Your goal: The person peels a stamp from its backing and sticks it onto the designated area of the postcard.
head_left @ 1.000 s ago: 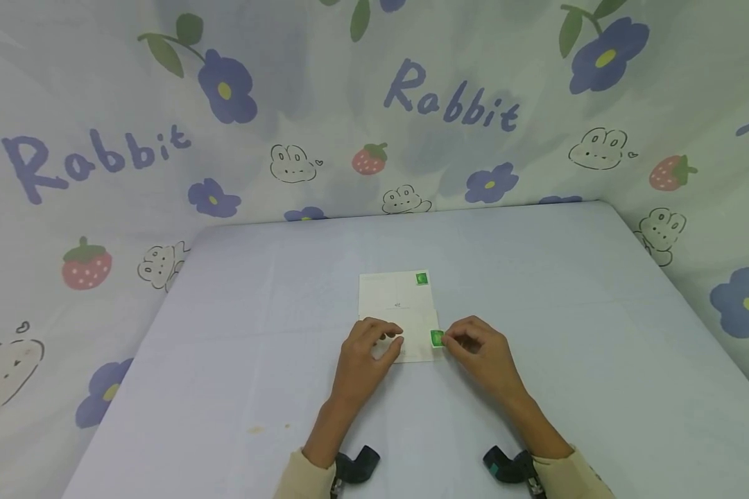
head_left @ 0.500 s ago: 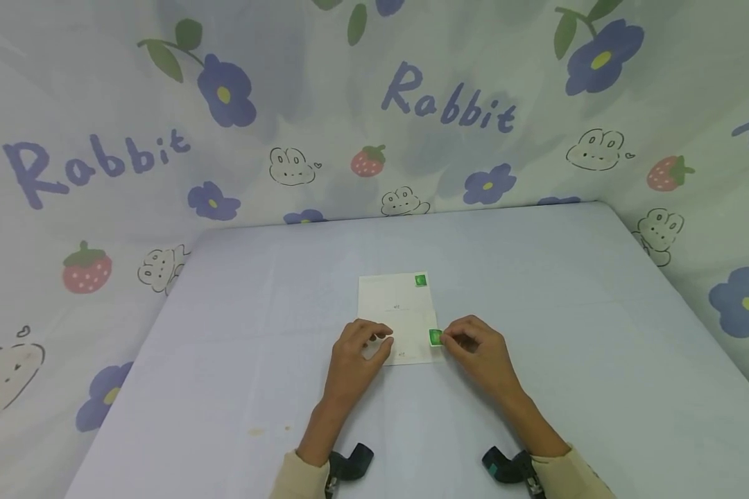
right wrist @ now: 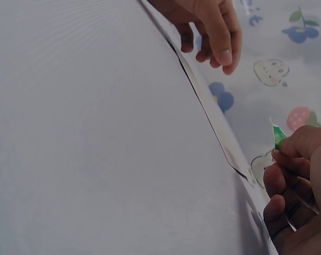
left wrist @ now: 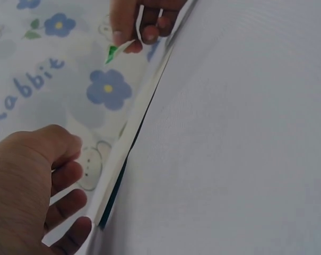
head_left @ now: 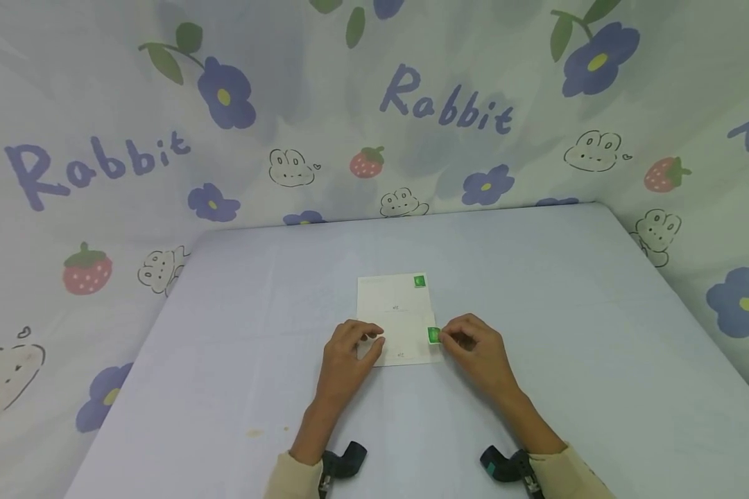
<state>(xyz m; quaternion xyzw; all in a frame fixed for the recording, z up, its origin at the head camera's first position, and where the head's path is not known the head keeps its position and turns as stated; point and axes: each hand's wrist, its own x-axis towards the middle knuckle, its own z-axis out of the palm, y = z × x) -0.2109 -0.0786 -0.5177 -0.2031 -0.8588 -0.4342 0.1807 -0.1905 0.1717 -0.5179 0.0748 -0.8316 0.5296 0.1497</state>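
Two white paper pieces like envelopes lie one partly over the other in the middle of the table in the head view. The far piece (head_left: 383,294) bears a green stamp (head_left: 419,281) at its upper right corner. Over the right edge of the near piece (head_left: 406,339), my right hand (head_left: 479,355) pinches a second green stamp (head_left: 433,335) between thumb and fingertip. That stamp (right wrist: 278,137) stands tilted up from the fingertips in the right wrist view. My left hand (head_left: 343,359) hovers at the papers' left edge, fingers loosely curved, holding nothing.
A white cloth covers the table (head_left: 225,388), with small yellowish stains (head_left: 254,432) at the front left. Behind it hangs a curtain (head_left: 324,90) printed with rabbits, flowers and strawberries. Dark devices (head_left: 343,463) are strapped at both wrists.
My left hand has drawn back to the left, uncovering more of the near paper. The right hand keeps its pinch on the stamp and has hardly moved.
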